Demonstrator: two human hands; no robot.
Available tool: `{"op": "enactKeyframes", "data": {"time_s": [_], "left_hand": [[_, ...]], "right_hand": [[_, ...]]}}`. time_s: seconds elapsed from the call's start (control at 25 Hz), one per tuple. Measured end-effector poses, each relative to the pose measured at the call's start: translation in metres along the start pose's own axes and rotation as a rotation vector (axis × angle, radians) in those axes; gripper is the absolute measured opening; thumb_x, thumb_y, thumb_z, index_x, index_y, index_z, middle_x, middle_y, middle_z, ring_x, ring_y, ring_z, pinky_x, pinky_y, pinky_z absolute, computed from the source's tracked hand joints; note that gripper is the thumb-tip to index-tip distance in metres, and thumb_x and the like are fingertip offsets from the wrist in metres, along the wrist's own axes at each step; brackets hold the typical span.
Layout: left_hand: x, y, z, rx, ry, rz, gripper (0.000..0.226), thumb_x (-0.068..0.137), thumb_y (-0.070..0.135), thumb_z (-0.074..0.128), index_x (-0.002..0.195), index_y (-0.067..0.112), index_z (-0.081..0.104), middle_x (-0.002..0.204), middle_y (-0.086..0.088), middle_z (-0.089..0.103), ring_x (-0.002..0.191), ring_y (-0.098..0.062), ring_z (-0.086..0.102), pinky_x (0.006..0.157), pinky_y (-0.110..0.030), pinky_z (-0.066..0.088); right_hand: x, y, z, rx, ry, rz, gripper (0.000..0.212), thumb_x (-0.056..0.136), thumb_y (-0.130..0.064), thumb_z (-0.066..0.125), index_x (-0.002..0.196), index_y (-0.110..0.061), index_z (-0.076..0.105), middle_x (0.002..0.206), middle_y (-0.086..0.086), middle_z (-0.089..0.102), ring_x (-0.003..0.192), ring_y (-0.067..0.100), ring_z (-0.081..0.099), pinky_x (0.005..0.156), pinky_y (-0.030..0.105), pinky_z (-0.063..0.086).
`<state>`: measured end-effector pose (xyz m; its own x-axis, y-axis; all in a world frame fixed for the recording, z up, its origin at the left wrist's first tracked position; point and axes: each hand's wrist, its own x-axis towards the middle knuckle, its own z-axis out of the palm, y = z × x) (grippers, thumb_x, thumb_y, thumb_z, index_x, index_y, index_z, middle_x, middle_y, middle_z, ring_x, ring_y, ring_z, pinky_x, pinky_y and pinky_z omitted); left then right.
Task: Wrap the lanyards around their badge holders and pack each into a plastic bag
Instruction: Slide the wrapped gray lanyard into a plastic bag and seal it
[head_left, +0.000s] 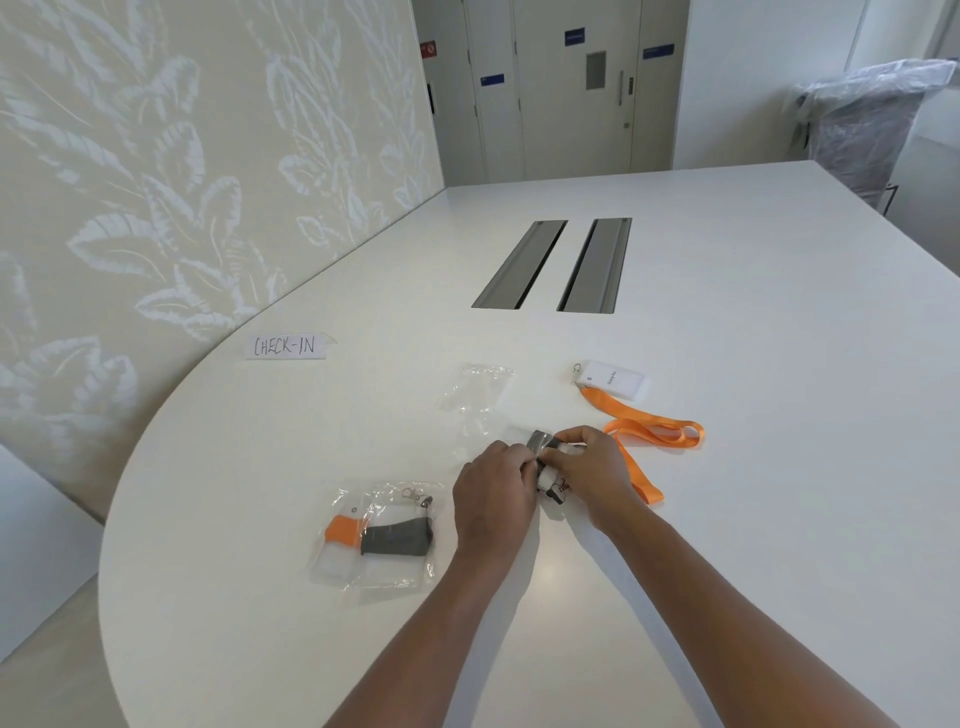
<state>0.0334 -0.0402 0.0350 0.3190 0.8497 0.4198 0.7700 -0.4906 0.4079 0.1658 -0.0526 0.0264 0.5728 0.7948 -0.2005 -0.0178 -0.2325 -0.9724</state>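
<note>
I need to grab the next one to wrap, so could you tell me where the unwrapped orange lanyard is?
The orange lanyard lies loose on the table, just right of both hands, clipped to the badge holder beyond it.

Bright, even, diffuse illumination across the white table (727, 415); daylight enters from the upper right, where the background washes out. Shadows are soft and faint, lying just beneath the forearms and the left hand (493, 499) and right hand (592, 470). A pale specular patch sits on the tabletop between the arms. Wide-angle distortion curves the table edge and tilts the doors (571, 88) and patterned wall (156, 182). Near objects are fairly sharp; the far background is soft, with slight compression blur
</note>
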Motion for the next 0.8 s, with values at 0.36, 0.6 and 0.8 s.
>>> {"op": "enactKeyframes", "data": {"time_s": [0.36,0.6,0.8], "left_hand": [[-0.005,0.001,0.000,-0.230,-0.013,-0.087,0.009,0.092,0.030,0.067,0.088,0.027,0.074,0.079,0.006,0.068,0.072,-0.014,0.062,0.064,-0.035,0.051],[0.003,-0.006,-0.005,-0.376,-0.204,-0.062,0.008,0.086,0.028,0.071,0.083,0.026,0.078,0.071,0.009,0.073,0.065,-0.009,0.066,0.065,-0.036,0.055],[0.017,-0.013,-0.032,-0.205,-0.203,0.011,0.011,0.093,0.033,0.064,0.086,0.029,0.071,0.074,0.007,0.072,0.067,-0.014,0.065,0.067,-0.035,0.055]], "right_hand": [[0.003,-0.002,0.003,0.048,0.005,0.043,0.028,0.077,-0.018,0.084,0.095,-0.015,0.063,0.087,0.009,0.068,0.063,0.018,0.063,0.053,0.029,0.050],[0.002,-0.004,0.002,0.011,-0.023,0.040,0.020,0.082,-0.012,0.073,0.098,-0.014,0.061,0.086,0.010,0.073,0.059,0.017,0.060,0.051,0.027,0.047],[-0.002,-0.013,0.002,-0.018,-0.146,-0.013,0.024,0.078,-0.012,0.076,0.097,-0.014,0.061,0.084,0.008,0.071,0.059,0.018,0.060,0.047,0.025,0.044]]}}
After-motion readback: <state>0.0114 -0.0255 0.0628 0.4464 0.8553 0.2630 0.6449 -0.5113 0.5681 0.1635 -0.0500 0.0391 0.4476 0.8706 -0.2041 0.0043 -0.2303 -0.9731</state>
